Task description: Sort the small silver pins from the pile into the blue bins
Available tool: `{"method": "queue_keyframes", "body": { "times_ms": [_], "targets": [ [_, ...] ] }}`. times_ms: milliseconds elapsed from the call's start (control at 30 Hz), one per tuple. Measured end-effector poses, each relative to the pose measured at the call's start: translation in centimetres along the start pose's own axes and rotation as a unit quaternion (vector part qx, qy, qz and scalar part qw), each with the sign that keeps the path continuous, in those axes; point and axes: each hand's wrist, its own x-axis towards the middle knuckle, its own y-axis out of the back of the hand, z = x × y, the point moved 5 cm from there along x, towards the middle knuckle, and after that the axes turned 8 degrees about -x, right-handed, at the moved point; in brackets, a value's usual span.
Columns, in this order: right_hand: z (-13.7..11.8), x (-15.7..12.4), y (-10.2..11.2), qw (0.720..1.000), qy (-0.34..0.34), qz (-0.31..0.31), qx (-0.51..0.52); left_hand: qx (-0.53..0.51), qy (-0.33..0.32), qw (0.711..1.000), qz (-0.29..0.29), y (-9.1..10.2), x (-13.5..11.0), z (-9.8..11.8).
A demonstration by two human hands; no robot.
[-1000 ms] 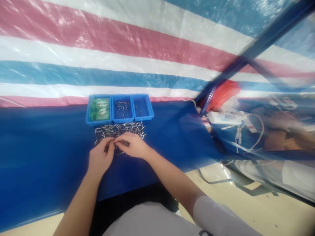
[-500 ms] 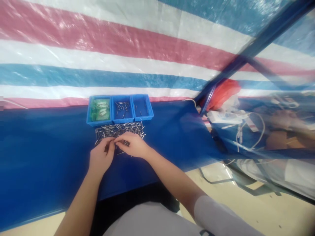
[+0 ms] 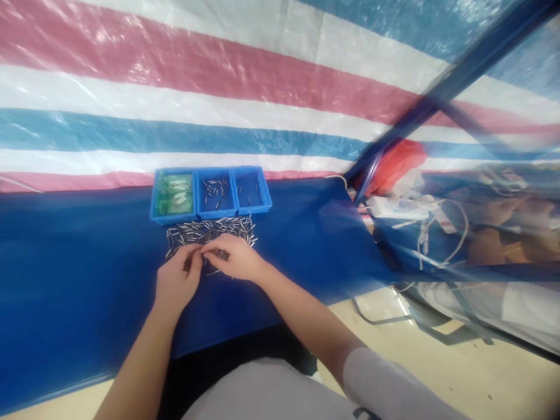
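My left hand (image 3: 178,278) and my right hand (image 3: 231,256) meet fingertip to fingertip over the near edge of a heap of small metal pins (image 3: 205,229). The fingers of both are pinched together; whatever they hold is too small and covered to make out. Just behind the heap stand three joined blue bins. The left bin (image 3: 153,207) contains a green plastic bag (image 3: 164,198) with pale pieces. Several metal pins lie in the middle bin (image 3: 217,214), and a few in the right bin (image 3: 262,208).
A blue table surface (image 3: 87,280) spreads around the bins, with a striped tarp (image 3: 219,70) behind it. At right are a blue metal frame (image 3: 420,111), a red bag (image 3: 396,166), a white power strip with cables (image 3: 398,209) and another person's blurred hands.
My hands stay pinched together in nearly the same spot over the pins. The whole view has shifted slightly, so the bins and table sit a little further left.
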Motion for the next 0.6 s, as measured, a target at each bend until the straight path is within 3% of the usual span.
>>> {"method": "queue_keyframes", "body": {
  "times_ms": [600],
  "targets": [
    [0.23,-0.04,-0.25,1.0,0.008,0.001,-0.007,0.0,0.011,1.0,-0.014,-0.21,-0.12,-0.55]
  ]
}}
